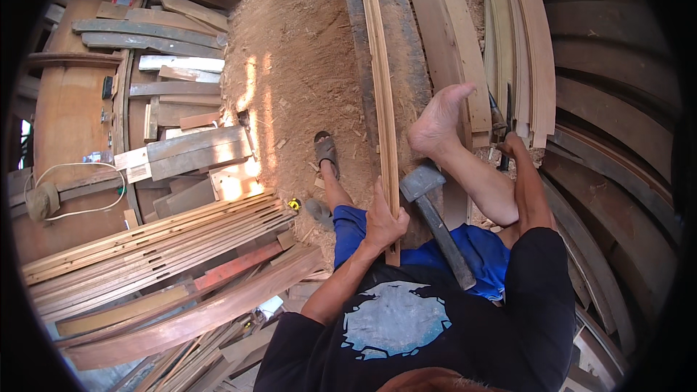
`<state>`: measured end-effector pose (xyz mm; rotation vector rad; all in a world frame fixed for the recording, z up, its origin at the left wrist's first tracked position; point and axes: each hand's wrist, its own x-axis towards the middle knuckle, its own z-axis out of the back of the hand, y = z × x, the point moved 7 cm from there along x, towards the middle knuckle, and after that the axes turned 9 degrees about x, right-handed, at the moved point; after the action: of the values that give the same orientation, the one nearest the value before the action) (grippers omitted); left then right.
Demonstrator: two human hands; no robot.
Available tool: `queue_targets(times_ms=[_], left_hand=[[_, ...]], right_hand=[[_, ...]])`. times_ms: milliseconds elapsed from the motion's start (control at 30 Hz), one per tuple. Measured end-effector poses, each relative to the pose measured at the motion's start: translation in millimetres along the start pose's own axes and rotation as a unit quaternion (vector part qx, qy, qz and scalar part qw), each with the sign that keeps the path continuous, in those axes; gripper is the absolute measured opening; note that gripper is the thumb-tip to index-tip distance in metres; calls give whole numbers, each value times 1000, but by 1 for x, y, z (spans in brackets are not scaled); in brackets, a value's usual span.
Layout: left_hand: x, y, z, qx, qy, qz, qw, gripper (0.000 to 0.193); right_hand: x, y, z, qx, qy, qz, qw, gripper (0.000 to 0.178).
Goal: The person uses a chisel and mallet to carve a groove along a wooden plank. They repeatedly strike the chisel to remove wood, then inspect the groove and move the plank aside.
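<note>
Along the dark worn plank (408, 51) in front of us lies the long narrow wooden strip (382, 94), its near end reaching our shirt (472, 334), and our left hand (385, 219) has its fingers wrapped round it a little short of that end, probably to keep so thin a piece from sliding. The plank beneath likely serves as a low bench. Just to the strip's right lies the hammer (422, 183), head near the wood and handle slanting back over our blue shorts (348, 229), laid there, we judge, to be within reach. Our right hand (511, 147) is out beyond the bare right foot (441, 112), by some dark slim tools (509, 105); its fingers look curled, but at this size we cannot tell whether they grip one. That leg is bent outward, perhaps to leave room along the strip. Counting outward, we make it one strip, though its grooves could hide a second laid against it, one hammer, at least two slim tools, one sandal (326, 148) on the left foot, one loose sandal (317, 212), and one yellow tape measure (294, 204) near the ends of the stacked slats (160, 244), which overlap too much for us to count
</note>
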<state>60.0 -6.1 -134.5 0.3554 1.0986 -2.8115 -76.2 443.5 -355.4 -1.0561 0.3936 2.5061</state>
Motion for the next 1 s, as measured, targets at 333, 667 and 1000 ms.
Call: queue_targets(times_ms=[333, 667, 1000], left_hand=[[7, -5, -4, 18, 6, -42, 999, 93], [-6, -41, 29, 116, -155, -218, 957, 97], [-20, -167, 97, 357, 88, -336, 867, 52]], right_hand=[[18, -71, -7, 99, -189, 54, 975, 41], [-272, 80, 146, 297, -229, 217, 901, 32], [-417, 202, 98, 375, -3, 482, 792, 39]])
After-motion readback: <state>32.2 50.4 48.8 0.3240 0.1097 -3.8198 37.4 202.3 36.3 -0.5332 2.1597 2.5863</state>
